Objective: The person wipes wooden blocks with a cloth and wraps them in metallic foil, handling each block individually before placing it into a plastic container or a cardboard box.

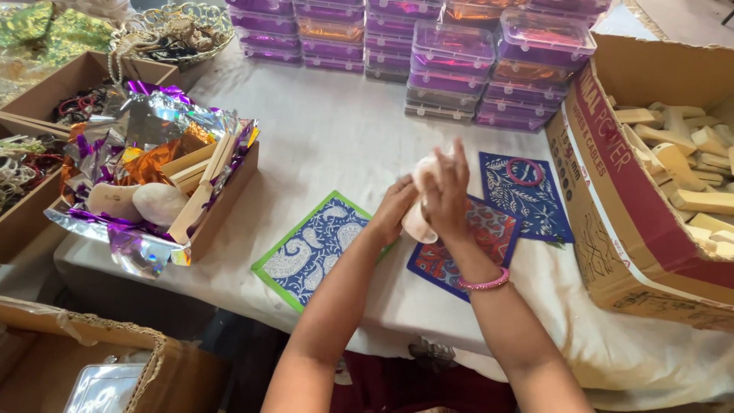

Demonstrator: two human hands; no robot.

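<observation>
pale smooth shell, upright, held above cloth

The right hand covers most of the pale, smooth, rounded piece that both hands hold, so its full shape cannot be told. The big brown cardboard box of pale wooden blocks is cut off by the right edge. The stacked purple plastic boxes with clear lids are cut off at the top.

Stacked purple lidded boxes sitting at twelve o'clock, carton of wooden blocks lying at three o'clock, foil-lined tray resting at nine o'clock, patterned cards lying centre.
</observation>
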